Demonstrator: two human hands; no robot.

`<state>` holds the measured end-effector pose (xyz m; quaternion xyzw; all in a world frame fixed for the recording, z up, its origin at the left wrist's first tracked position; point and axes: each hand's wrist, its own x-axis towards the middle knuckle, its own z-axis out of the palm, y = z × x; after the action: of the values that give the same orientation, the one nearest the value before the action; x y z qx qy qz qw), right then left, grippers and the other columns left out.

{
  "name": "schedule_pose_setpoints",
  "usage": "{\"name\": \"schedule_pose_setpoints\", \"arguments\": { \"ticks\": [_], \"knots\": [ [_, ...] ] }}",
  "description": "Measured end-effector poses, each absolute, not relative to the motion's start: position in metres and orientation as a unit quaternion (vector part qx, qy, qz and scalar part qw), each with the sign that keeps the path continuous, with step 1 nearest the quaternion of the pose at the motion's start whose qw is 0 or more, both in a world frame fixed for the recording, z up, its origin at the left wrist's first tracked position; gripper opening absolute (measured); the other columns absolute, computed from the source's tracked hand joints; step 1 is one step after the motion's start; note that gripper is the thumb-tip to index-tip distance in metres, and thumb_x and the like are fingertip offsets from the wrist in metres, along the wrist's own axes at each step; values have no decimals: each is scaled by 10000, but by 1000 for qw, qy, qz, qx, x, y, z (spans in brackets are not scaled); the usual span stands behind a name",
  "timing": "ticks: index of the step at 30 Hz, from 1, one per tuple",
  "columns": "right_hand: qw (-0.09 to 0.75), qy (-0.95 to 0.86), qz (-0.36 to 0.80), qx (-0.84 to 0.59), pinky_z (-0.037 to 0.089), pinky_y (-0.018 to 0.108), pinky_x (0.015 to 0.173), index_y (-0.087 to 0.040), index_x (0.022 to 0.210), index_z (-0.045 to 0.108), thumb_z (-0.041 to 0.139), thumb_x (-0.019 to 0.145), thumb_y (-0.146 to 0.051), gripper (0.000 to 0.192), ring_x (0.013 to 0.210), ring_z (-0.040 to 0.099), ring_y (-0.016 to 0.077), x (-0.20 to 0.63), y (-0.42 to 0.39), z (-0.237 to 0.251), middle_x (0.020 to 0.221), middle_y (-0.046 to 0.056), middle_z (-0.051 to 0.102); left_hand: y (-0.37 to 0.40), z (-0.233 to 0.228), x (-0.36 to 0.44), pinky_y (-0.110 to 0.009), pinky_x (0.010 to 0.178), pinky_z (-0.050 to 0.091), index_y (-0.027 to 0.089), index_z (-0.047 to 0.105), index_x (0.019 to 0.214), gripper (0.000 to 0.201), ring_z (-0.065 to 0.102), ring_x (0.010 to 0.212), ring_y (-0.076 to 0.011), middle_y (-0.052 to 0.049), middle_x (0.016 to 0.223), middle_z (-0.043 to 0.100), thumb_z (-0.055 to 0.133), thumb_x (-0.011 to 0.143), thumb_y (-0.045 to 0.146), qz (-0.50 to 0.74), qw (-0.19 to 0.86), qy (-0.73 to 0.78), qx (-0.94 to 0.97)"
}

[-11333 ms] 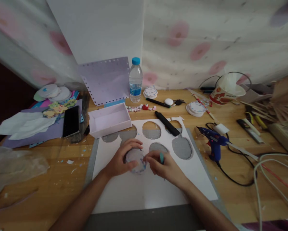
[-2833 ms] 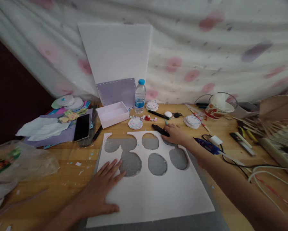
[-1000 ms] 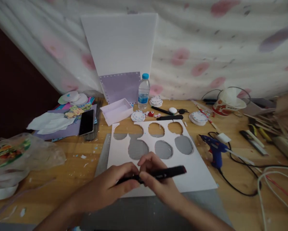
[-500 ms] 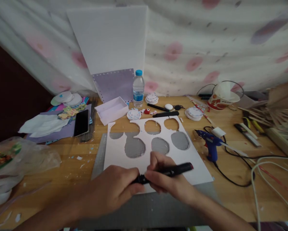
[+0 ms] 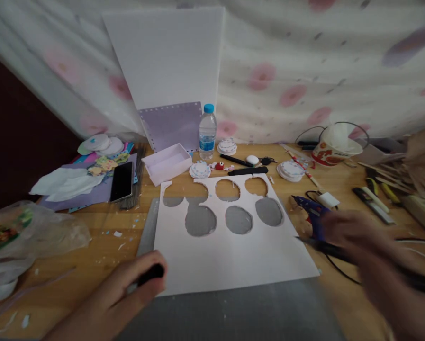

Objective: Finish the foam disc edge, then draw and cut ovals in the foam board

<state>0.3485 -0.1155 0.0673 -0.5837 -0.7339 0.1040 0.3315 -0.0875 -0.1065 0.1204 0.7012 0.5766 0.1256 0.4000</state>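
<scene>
My left hand (image 5: 127, 293), at the lower left corner of the white sheet, has its fingers closed round a small black cap (image 5: 151, 274). Out to the right, blurred by motion, my right hand (image 5: 372, 260) grips an uncapped black marker (image 5: 331, 249), its thin tip pointing left over the sheet's right edge. The white sheet (image 5: 233, 265) lies flat with several rough round holes cut through its far half. Under it is a grey cutting mat (image 5: 212, 312). Partly behind my right hand lies a blue glue gun (image 5: 313, 213).
Behind the sheet stand a water bottle (image 5: 207, 135), an open white box (image 5: 167, 166) and stacks of paper discs (image 5: 291, 170). A phone (image 5: 122, 181) lies on papers to the left. At the right are a paper tub (image 5: 336, 149), a utility knife (image 5: 372, 205) and cables.
My hands, together over the sheet before, have parted. The cap has come off the marker and went left with my left hand; my right hand swung right with the marker.
</scene>
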Motion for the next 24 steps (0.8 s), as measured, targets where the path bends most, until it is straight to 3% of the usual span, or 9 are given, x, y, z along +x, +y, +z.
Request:
{"name": "schedule_pose_setpoints", "arguments": {
  "ticks": [2,4,5,10,17,24],
  "knots": [
    [313,-767,143,-541,492,406,774,-261,846,588,477,815,-156,156,946,635,268,296,-75,94,1059,105,660,-92,129,-53,-206,624,465,216,612,837,332,586,717,-152,13,763,629,490,901,518,127,443,528,714],
    [210,-831,158,-491,394,279,550,-225,725,538,477,683,-63,178,612,600,166,252,-56,109,734,36,662,-80,136,-23,-186,597,416,197,598,826,292,542,688,-122,27,736,590,517,909,465,130,470,493,721],
    [159,-847,143,-488,322,265,511,-213,695,527,477,627,-38,194,554,569,151,236,-54,113,644,14,635,-76,137,-12,-180,583,394,192,596,839,272,514,658,-108,35,726,574,533,908,448,133,477,478,725],
    [32,-867,65,-492,159,290,506,-183,691,541,499,614,-29,177,555,571,148,210,-62,119,622,19,650,-75,135,2,-184,576,343,181,587,835,227,482,626,-89,51,710,555,555,917,391,130,469,448,750],
    [48,-889,-40,-454,114,302,493,-183,666,536,501,671,-2,184,480,547,159,205,-61,120,573,27,632,-82,133,2,-219,613,345,186,549,827,251,563,689,-133,18,757,622,477,951,392,77,429,454,777],
    [63,-890,-70,-446,144,308,472,-193,657,545,533,691,-4,193,467,580,190,197,-69,121,551,30,629,-85,140,9,-235,545,298,189,457,753,275,482,595,-130,11,673,564,414,952,374,80,441,440,778]
  ]
}}
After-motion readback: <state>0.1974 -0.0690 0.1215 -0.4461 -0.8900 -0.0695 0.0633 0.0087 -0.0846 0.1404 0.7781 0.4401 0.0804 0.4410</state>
